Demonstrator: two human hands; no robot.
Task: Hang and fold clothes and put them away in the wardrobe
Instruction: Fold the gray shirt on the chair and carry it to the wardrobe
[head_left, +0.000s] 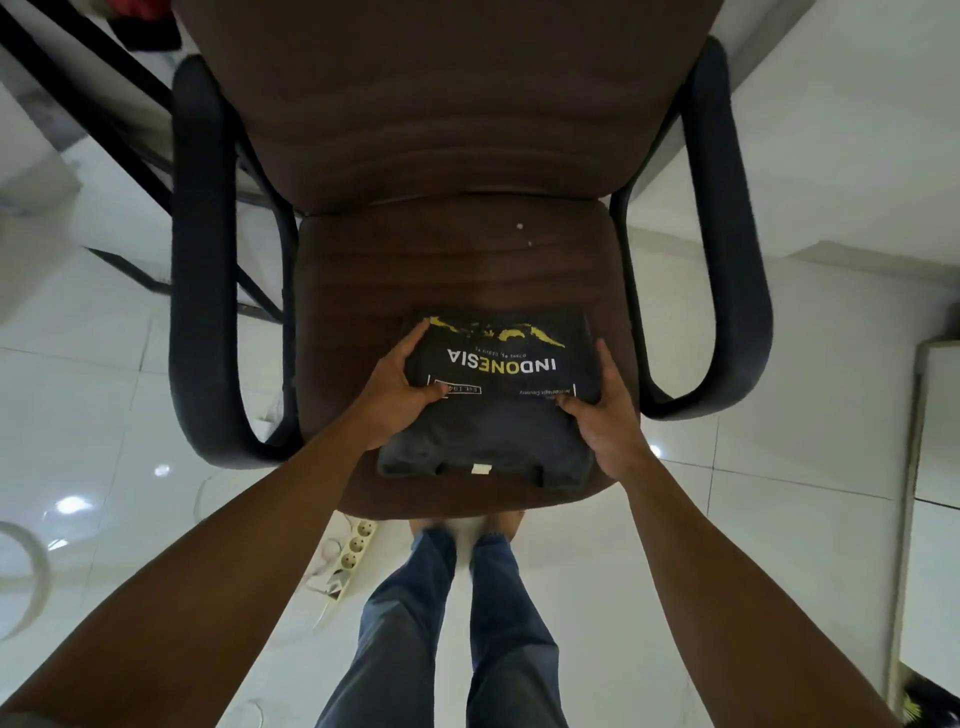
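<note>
A dark folded T-shirt (493, 415) with white and yellow "INDONESIA" print lies on the front of a brown chair seat (457, 265). My left hand (397, 395) grips its left edge, thumb on top and fingers along the side. At the shirt's right edge my right hand (605, 415) holds on the same way. The shirt is a compact rectangle with its collar label toward me. No wardrobe or hanger is in sight.
The chair has black padded armrests (202, 260) on both sides and a tall brown backrest. A white power strip (353, 551) lies on the glossy white tile floor by my feet. A black metal frame (104, 119) stands at the upper left, white furniture (935, 467) at the right.
</note>
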